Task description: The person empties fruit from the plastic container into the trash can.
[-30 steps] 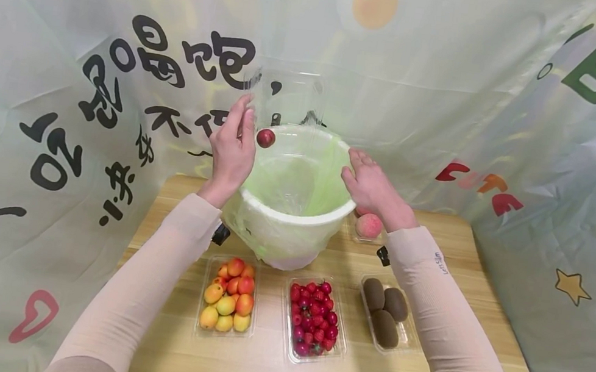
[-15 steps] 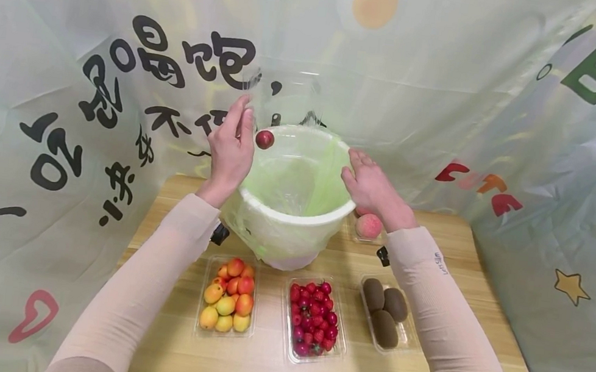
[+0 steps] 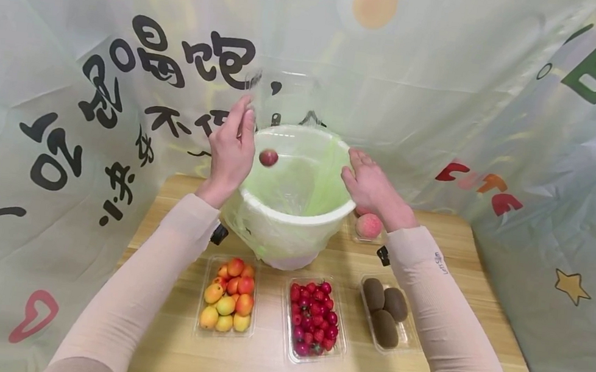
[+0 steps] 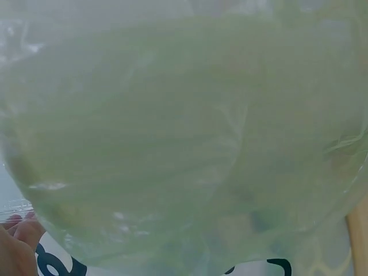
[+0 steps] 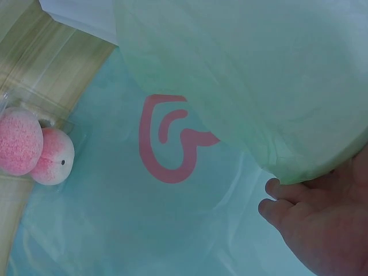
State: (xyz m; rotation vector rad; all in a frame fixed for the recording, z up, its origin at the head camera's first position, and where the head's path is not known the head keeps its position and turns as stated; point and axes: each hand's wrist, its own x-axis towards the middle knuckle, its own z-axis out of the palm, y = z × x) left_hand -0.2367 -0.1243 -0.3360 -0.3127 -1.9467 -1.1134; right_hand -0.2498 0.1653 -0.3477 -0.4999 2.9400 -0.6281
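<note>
Evidently, unloading looks partway: one red fruit (image 3: 268,158) shows within the mouth of the bucket (image 3: 295,235); the left hand (image 3: 231,152) pinches a clear container (image 3: 286,95) at far left. The right hand (image 3: 372,183) rests unclenched at the right rim. Orange fruit (image 3: 228,294), red berries (image 3: 314,317), kiwis (image 3: 384,328) and peaches (image 3: 368,226) appear outstanding.

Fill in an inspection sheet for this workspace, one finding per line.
Surface: wood-grain table, carrying the bin and boxed fruit.
Job's things: bin white, lined with a pale green bag; one red fruit, blurred, at its opening; clear container raised above.
Clutter: boxed orange-yellow fruit, red berries and kiwis nearest the person; pink peaches right of the bin.
Grips: left hand holds the clear container; right hand touches the bin's rim.
Cables: nothing seen.
Surroundings: printed cloth backdrop behind and on both sides.
</note>
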